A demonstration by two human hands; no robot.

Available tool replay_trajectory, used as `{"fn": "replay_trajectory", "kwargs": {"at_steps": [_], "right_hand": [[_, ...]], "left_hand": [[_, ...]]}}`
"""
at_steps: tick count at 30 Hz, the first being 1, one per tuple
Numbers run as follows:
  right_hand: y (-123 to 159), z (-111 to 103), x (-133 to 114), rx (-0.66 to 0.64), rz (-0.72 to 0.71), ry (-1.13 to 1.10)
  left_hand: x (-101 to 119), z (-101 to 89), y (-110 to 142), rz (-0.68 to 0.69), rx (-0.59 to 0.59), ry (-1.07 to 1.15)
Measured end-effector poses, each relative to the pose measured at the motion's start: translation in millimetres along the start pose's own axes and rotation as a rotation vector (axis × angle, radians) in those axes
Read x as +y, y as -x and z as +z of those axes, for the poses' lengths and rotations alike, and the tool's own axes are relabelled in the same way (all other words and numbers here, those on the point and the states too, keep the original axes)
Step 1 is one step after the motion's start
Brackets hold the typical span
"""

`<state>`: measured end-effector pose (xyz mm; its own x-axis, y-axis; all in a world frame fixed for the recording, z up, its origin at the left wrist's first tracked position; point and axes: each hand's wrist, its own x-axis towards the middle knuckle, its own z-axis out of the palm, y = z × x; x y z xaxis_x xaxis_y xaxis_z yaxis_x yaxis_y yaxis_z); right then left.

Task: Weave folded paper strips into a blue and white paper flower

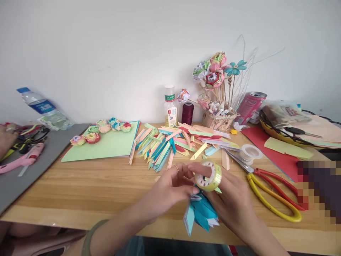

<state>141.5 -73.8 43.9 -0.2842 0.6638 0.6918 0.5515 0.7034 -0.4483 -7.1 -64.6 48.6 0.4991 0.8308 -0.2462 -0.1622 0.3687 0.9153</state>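
A roll of clear tape (217, 178) with a white core sits around a finger of my right hand (234, 195). That hand is closed and also supports a blue paper flower (204, 213), which hangs below the roll with its petals pointing down. My left hand (170, 185) comes in from the left, its thumb and fingers pinched at the upper end of the flower. What lies between those fingertips is partly hidden by the roll. Both hands are above the near edge of the wooden table (106, 192). Folded paper strips (160, 145) lie in a pile just beyond them.
Scissors (249, 169) and a white spool (250, 153) lie to the right. Small paper flowers (92, 138) rest on green paper (112, 147) at left. A bottle (170, 110), maroon thread (188, 113) and a flower basket (220, 121) stand behind. Another person's hand (7, 138) is far left.
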Motion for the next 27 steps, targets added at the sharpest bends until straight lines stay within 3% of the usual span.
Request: {"fn": "replay_trajectory", "kwargs": {"at_steps": [8, 15, 20, 27], "right_hand": [[10.5, 1.3, -0.8, -0.077, 0.15, -0.147], [15.5, -2.1, -3.9, 0.01, 0.357, -0.276], [13.4, -4.7, -4.4, -0.004, 0.391, -0.252], [14.1, -10.6, 5.5, -0.195, 0.563, -0.335]], "left_hand": [[-6.2, 1.2, 3.3, -0.071, -0.044, -0.057], [-4.2, 3.0, 8.6, 0.172, 0.137, -0.295], [-1.2, 0.6, 10.5, 0.157, 0.121, -0.356], [-11.9, -5.7, -0.2, 0.003, 0.011, -0.165]]}}
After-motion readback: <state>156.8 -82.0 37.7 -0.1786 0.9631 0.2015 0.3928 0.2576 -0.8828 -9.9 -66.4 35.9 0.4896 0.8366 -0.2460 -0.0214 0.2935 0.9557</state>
